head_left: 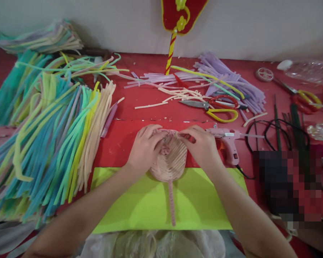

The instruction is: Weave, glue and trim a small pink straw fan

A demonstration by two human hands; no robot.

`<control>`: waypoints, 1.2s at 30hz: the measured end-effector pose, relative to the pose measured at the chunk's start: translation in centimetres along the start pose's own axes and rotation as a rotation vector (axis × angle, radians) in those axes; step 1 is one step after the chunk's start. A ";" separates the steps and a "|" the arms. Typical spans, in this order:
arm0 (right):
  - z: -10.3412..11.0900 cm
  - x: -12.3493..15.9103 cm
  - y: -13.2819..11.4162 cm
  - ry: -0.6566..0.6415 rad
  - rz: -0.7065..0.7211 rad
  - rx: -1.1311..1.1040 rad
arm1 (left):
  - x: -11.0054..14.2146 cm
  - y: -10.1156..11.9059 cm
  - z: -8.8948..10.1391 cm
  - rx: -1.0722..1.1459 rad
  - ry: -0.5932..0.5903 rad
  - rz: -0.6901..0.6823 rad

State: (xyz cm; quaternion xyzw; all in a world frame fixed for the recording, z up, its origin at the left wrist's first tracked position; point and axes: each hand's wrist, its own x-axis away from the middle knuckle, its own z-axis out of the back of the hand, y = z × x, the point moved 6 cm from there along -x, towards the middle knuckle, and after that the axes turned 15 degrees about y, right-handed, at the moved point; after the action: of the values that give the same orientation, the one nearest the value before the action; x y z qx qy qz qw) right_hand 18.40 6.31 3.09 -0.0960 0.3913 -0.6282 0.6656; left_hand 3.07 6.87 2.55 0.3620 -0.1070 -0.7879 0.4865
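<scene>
A small pink fan woven from fuzzy stems lies on the red table, its twisted handle reaching down over a lime-green sheet. My left hand presses on the fan's upper left edge with curled fingers. My right hand pinches the fan's top right edge, fingers closed on the pink trim. Both hands rest on the fan together.
A pink glue gun lies just right of my right hand. Scissors with red and yellow handles lie behind. Big bundles of coloured stems fill the left side; purple stems lie at the back. A red fan leans on the wall.
</scene>
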 end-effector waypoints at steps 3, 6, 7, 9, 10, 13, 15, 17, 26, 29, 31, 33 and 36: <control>0.1 1.1 -0.2 0.047 -0.141 0.009 | -0.7 -0.5 -0.8 0.051 0.003 0.053; -0.2 2.2 -0.6 0.081 -0.235 0.008 | -1.0 -0.9 -1.4 0.099 0.013 0.086; -0.4 2.5 -0.7 0.085 -0.254 0.016 | -1.1 -1.0 -1.5 0.115 0.021 0.091; -0.8 2.9 -0.9 0.102 -0.273 0.045 | -1.0 -1.2 -1.7 0.141 0.035 0.099; -0.9 3.0 -1.0 0.112 -0.273 0.068 | -1.0 -1.3 -1.8 0.151 0.038 0.102; -1.2 3.2 -1.2 0.140 -0.247 0.129 | -0.9 -1.6 -2.0 0.161 0.039 0.113; -1.3 3.4 -1.3 0.152 -0.220 0.150 | -0.9 -1.6 -2.0 0.164 0.041 0.114; -1.4 3.5 -1.4 0.162 -0.203 0.167 | -0.9 -1.6 -2.0 0.169 0.040 0.116; -1.3 3.9 -1.9 0.219 -0.095 0.247 | -0.9 -1.7 -2.1 0.213 0.040 0.116; -1.3 4.0 -1.9 0.230 -0.086 0.238 | -0.9 -1.8 -2.1 0.219 0.032 0.120; -1.3 4.0 -1.8 0.243 -0.107 0.216 | -0.9 -1.8 -2.1 0.214 0.023 0.127; -1.3 4.1 -1.6 0.260 -0.131 0.197 | -1.0 -1.8 -2.1 0.214 0.019 0.130; -1.2 4.3 -1.6 0.278 -0.124 0.199 | -1.0 -1.8 -2.1 0.222 0.019 0.131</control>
State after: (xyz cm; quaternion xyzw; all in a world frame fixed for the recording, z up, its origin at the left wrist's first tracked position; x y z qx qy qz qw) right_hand 16.01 2.54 1.50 0.0341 0.4087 -0.7108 0.5715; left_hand 3.51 8.97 0.56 0.4133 -0.2126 -0.7343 0.4948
